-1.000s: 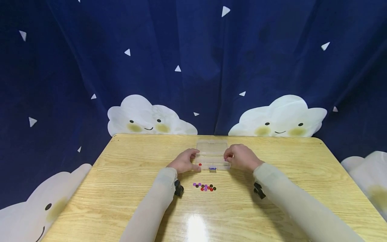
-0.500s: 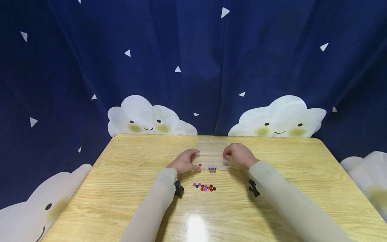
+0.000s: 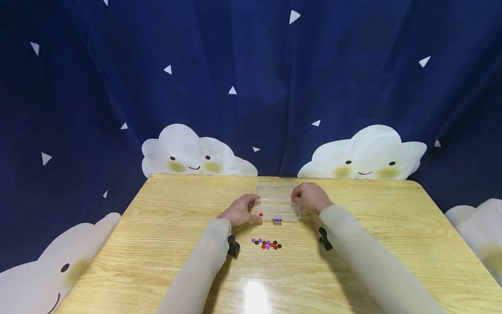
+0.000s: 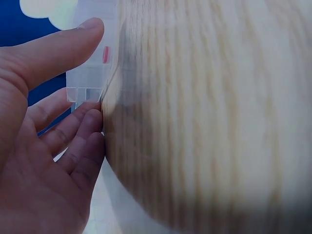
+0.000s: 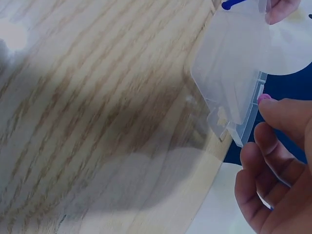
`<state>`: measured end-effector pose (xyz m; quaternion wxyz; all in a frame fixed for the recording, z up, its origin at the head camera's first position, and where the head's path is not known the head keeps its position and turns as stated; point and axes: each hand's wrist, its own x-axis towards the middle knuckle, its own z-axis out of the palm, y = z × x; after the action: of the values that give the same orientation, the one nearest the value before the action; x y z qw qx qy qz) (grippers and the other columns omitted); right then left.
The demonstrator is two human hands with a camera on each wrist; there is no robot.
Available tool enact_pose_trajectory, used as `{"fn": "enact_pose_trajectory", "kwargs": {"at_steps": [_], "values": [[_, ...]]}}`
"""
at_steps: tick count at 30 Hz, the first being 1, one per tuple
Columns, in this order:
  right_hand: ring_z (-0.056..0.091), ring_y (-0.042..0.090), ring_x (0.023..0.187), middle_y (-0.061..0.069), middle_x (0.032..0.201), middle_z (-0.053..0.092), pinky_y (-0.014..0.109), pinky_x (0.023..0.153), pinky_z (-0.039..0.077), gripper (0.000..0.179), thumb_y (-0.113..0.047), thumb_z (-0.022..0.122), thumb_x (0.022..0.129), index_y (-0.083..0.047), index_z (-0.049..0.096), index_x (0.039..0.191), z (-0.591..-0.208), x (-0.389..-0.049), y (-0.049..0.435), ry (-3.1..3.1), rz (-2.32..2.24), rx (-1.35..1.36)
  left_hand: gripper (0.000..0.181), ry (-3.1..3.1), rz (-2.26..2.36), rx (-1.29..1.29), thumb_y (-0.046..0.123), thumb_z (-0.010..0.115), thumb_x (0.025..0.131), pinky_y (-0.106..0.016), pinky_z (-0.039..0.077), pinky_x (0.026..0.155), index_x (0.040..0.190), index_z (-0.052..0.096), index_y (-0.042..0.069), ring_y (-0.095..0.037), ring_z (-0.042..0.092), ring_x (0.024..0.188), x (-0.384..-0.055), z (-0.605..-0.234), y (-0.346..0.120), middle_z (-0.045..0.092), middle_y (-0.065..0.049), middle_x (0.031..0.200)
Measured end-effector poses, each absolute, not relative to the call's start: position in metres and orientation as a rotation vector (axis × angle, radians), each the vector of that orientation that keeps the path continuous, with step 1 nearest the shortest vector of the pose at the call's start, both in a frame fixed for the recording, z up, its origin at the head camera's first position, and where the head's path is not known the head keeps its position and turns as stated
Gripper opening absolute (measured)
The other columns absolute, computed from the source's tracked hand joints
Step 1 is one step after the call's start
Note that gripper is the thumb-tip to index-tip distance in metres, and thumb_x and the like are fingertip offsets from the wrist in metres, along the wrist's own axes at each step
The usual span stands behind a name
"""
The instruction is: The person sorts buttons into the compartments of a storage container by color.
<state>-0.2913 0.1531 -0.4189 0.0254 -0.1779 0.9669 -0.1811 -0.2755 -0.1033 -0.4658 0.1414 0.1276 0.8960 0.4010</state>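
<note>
A clear plastic box (image 3: 279, 208) stands on the table with its lid (image 3: 274, 191) tipped back behind it. Inside its left end lies one red bead (image 3: 260, 214), also visible beside the thumb in the left wrist view. My left hand (image 3: 240, 210) holds the box's left end, thumb at the front corner and fingers at the back. Above the box's right rear part, my right hand (image 3: 311, 198) pinches a small pink bead (image 5: 264, 97) between thumb and forefinger. A blue clasp (image 3: 277, 220) sits on the front wall.
Several purple, red and black beads (image 3: 268, 244) lie loose on the wooden table (image 3: 176, 244) in front of the box. Behind the table's far edge hangs a dark blue curtain (image 3: 251, 65) with cloud shapes.
My right hand has shifted slightly away from me, from the box's right end toward its rear, still pinching the bead. The left hand stays on the box.
</note>
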Motion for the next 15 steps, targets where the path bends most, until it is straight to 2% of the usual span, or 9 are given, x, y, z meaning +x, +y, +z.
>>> {"fn": "enact_pose_trajectory", "kwargs": {"at_steps": [8,15], "values": [[0.061,0.017,0.081,0.003,0.087,0.075,0.038,0.077,0.053,0.013,-0.009,0.064,0.087,-0.012,0.077,0.085,-0.4224,-0.2963,0.1514,2.978,-0.556,-0.596,0.077,2.593,1.172,0.379,0.018,0.085,0.078,-0.044,0.041,0.113,0.145,0.048,0.011,-0.029,0.051,0.129,-0.2739,-0.4660,-0.1052,0.056,-0.013,0.137],[0.061,0.018,0.081,0.003,0.088,0.075,0.039,0.079,0.053,0.011,-0.010,0.066,0.088,-0.012,0.077,0.085,-0.4261,-0.2960,0.1501,2.982,-0.543,-0.593,0.077,2.590,1.180,0.376,0.019,0.085,0.078,-0.043,0.041,0.113,0.145,0.049,0.011,-0.028,0.051,0.129,-0.2734,-0.4667,-0.1040,0.055,-0.012,0.137]]}}
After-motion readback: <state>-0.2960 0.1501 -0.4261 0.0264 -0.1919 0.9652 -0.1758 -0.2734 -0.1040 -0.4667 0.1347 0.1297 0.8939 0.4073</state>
